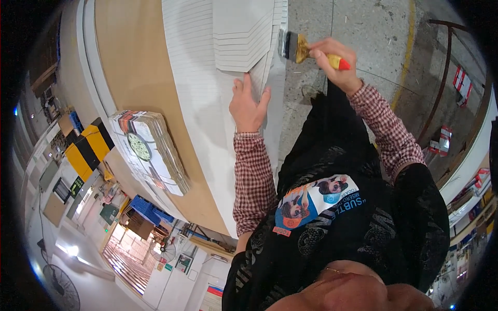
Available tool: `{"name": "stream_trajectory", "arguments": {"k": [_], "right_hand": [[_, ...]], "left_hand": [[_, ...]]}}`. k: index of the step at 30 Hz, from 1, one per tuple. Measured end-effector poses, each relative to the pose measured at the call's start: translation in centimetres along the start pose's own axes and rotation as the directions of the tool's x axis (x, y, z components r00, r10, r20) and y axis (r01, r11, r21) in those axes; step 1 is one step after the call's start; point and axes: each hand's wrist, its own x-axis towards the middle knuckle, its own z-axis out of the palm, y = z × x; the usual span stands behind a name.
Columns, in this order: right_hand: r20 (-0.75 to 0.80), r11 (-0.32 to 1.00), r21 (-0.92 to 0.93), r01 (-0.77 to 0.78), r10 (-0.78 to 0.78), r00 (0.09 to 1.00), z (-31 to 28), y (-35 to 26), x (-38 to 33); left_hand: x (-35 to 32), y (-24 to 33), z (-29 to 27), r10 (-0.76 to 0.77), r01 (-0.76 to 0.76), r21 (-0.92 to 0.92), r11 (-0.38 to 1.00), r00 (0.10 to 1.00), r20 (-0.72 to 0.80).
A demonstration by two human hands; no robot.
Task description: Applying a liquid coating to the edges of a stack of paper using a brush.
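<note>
My right hand grips a wide flat paintbrush by its yellow, red-tipped handle. Its dark bristles rest at the right edge of a pale sheet stack, where a strip looks wet and shiny. My left hand lies with fingers spread on the fanned white sheets, whose edges show as many thin parallel lines. Just beyond its fingertips is a smaller pile of pale sheets with angled, stepped edges. Both forearms wear checked sleeves.
The sheets lie on a brown tabletop. Left of them sits a thick stack of printed sheets or flattened packages. A grey concrete floor with a yellow line is to the right, along with a dark metal frame and red-and-white scraps.
</note>
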Motion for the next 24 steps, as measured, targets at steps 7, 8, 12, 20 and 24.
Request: {"name": "stream_trajectory", "arguments": {"k": [7,8,12,20,24], "right_hand": [[0.143,0.979,0.115,-0.171,0.154,0.978,-0.4,-3.2,-4.4],[0.143,0.979,0.112,-0.168,0.152,0.978,-0.8,-3.5,-4.4],[0.038,0.987,0.067,-0.144,0.142,0.989,-2.6,-4.1,-4.1],[0.071,0.993,0.040,-0.109,0.106,0.992,-1.6,-3.0,-5.9],[0.049,0.999,0.022,-0.046,0.045,0.998,-0.5,-3.0,-4.6]], "left_hand": [[-0.5,1.5,1.6,-0.063,0.070,0.211,0.975,0.997,-0.039],[-0.6,1.7,2.3,-0.061,0.068,0.208,0.976,0.997,-0.042],[-2.4,2.6,5.7,-0.141,0.201,0.272,0.941,0.964,-0.226],[-8.1,-0.2,5.4,-0.252,0.280,0.270,0.921,0.958,-0.137],[-7.8,-1.9,2.6,-0.149,0.152,0.105,0.983,0.988,-0.036]]}}
